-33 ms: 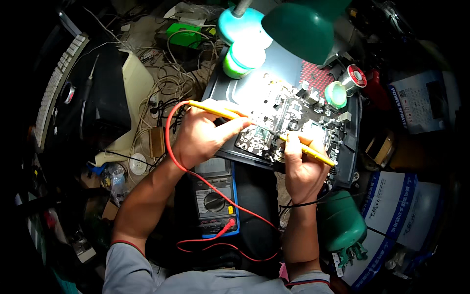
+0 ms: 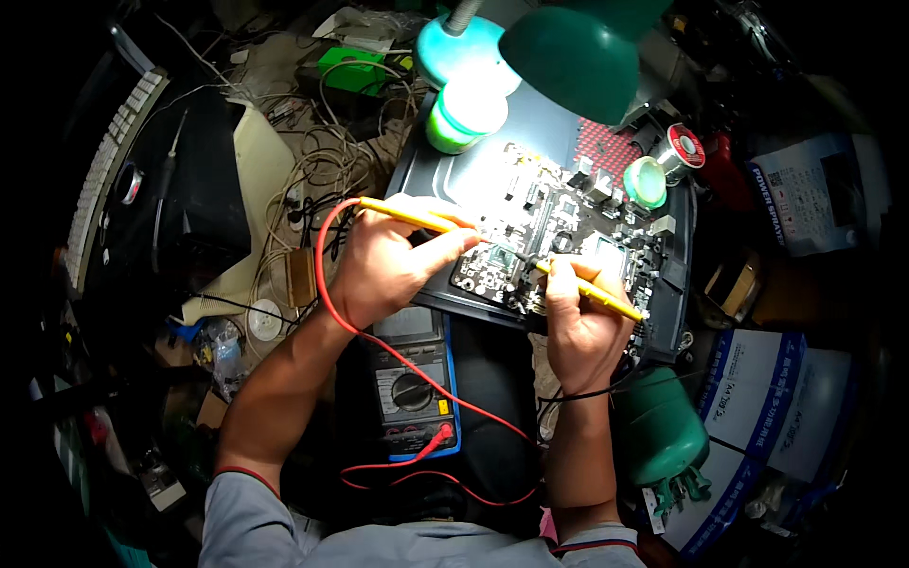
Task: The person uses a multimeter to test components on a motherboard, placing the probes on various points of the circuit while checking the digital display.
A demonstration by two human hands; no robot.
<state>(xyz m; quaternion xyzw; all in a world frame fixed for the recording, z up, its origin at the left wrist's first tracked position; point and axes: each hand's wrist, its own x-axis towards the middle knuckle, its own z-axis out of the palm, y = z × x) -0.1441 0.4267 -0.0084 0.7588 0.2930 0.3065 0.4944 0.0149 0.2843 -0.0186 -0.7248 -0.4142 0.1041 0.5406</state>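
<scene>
L hand point(image 2: 383, 265), ctr-left of frame, pinches a yellow test probe point(image 2: 407, 216) btwn thumb & fingers, probe slanting down to the right. R hand point(image 2: 589, 331), right of ctr, pinches a 2nd yellow probe point(image 2: 615, 301), pointing up-left. Both tips sit close together over the motherboard point(image 2: 601, 220), ctr to right of ctr; can't tell if either makes contact. Board lies on a dark tray point(image 2: 428, 180). Multimeter point(image 2: 412, 390) w/ blue edge & rotary dial is lower ctr; red lead point(image 2: 327, 284) loops from the L probe's rear end, red plug in the meter's lower jack. Black lead point(image 2: 589, 394) crosses by R wrist. Green lamp shade point(image 2: 573, 71) upper ctr, lit jar point(image 2: 459, 128) to its left. Solder spool point(image 2: 684, 153) upper right, just beside a small round tub point(image 2: 646, 183). Keyboard point(image 2: 118, 180) far left.
</scene>
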